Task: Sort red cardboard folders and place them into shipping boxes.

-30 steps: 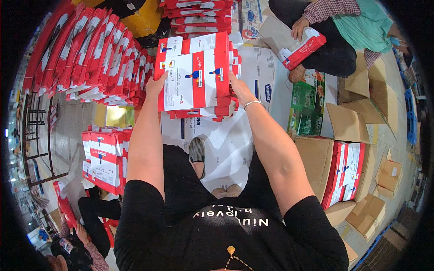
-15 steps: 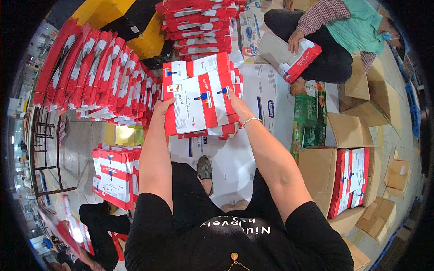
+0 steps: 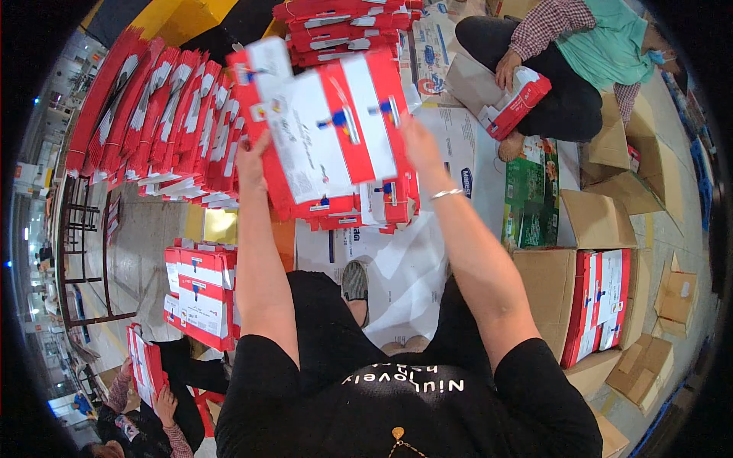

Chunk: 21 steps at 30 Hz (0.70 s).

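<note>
A flat red-and-white printed carton (image 3: 309, 145) is held up in front of me, tilted and slightly blurred. My left hand (image 3: 252, 164) grips its left edge, with the thumb on top. On the opposite side, my right hand (image 3: 422, 153) has hold of the right edge; its fingertips are partly hidden. Beneath and behind the carton lies a pile of similar red-and-white cartons (image 3: 389, 206), mostly covered by the one I hold. Whether several layers are in my grip, I cannot tell.
Bundled red-and-white cartons (image 3: 153, 114) stand in a long row at left, and more bundles (image 3: 343, 30) are stacked ahead. An open cardboard box (image 3: 546, 294) at right holds packed cartons. Co-workers sit at upper right and lower left, each holding a red-and-white carton.
The carton I hold has risen off the pile, moving left and away from me and tilting. Both hands moved with it. At lower left, a co-worker's red-and-white carton has shifted and turned more upright.
</note>
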### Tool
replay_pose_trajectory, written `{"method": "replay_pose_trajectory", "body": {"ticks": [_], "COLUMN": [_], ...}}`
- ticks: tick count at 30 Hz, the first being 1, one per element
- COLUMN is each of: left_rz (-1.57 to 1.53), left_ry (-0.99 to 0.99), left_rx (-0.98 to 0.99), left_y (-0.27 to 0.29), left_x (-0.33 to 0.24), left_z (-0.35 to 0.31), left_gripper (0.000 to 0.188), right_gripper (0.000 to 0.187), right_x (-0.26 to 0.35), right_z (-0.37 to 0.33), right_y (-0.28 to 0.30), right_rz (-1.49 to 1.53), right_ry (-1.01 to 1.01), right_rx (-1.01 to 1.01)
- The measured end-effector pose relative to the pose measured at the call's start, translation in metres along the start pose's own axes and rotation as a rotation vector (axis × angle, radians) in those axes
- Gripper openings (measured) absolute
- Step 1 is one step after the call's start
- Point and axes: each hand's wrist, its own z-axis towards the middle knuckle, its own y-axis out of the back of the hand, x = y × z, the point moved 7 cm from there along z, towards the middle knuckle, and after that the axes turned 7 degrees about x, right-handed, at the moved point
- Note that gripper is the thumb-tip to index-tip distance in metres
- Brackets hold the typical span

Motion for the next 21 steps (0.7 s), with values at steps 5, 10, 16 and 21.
{"method": "replay_pose_trajectory", "body": {"ticks": [5, 10, 16, 21], "left_rz": [-0.482, -1.0, -1.391, -1.397], "left_ry": [-0.018, 0.032, 0.188, 0.176], "left_rx": [0.064, 0.337, 0.558, 0.554], "left_y": [-0.03, -0.049, -0.1, -0.107], "left_x": [-0.058, -0.059, -0.055, -0.057], "left_z": [-0.034, -0.03, -0.042, -0.051], "left_gripper": [0.061, 0.049, 0.037, 0.038], "right_gripper": [0.082, 0.075, 0.077, 0.085], "right_x": [-0.024, -0.055, -0.081, -0.089], "right_z": [0.007, -0.008, -0.01, -0.008], "right_y": [0.028, -0.034, -0.041, -0.043], "right_rz": [0.345, -0.502, -0.569, -0.367], "right_ry": [-0.135, -0.239, -0.423, -0.571], "right_rx": [0.111, 0.032, 0.02, -0.106]}}
